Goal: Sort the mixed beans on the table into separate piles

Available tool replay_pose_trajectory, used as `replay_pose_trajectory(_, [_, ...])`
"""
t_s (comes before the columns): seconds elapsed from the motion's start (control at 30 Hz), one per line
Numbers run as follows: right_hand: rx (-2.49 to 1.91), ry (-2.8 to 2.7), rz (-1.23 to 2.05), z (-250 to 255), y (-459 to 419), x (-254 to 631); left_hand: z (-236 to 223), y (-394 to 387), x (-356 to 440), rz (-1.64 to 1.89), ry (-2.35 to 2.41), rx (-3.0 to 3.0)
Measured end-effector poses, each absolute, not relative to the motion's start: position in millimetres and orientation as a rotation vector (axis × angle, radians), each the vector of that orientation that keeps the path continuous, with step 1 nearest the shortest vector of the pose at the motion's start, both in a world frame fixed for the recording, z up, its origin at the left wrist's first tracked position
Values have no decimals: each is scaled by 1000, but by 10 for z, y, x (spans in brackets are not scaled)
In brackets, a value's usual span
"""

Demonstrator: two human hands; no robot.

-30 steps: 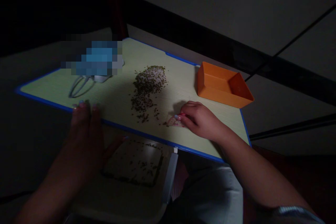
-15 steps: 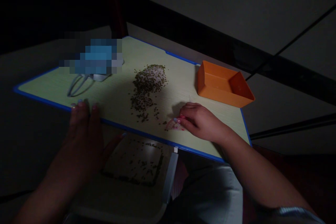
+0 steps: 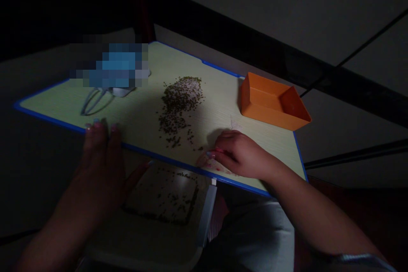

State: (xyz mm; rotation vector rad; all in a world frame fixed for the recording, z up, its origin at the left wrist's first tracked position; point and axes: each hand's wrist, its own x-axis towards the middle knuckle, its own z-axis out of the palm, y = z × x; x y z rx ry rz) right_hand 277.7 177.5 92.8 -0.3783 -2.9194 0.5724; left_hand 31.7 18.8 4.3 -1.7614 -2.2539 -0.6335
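Note:
My right hand (image 3: 240, 153) is closed on a thin, pale, see-through piece with pink and red marks (image 3: 212, 163), low over the table near its front edge. Part of that piece is hidden under my fingers, and a pale bit pokes out beyond them. To the left of this hand lies a loose heap of small dark and whitish grains (image 3: 181, 97), with stray ones trailing toward the front. My left hand (image 3: 98, 165) is spread, fingertips at the blue front edge of the table, with nothing in it.
An orange open box (image 3: 270, 97) stands at the table's right rear. Below the front edge, a pale tray (image 3: 159, 233) has dark grains scattered in it. At the left rear sits a pixelated blue object (image 3: 116, 68) with a grey looped cord (image 3: 91, 104). The light is dim.
My right hand has slid a little toward the front edge with the thin pale piece, which now lies closer to the blue rim. My left hand and the heap look the same.

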Motion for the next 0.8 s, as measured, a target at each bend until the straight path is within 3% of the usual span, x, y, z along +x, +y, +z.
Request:
replay_pose_trajectory(0.4, [-390,-2890,794,950,1755,2784,55,193,310,-638,-2278,-1755])
replay_pose_trajectory(0.8, [-491,-2855,683,947,1778,2807,34,177,297,-627,-2273,-1756])
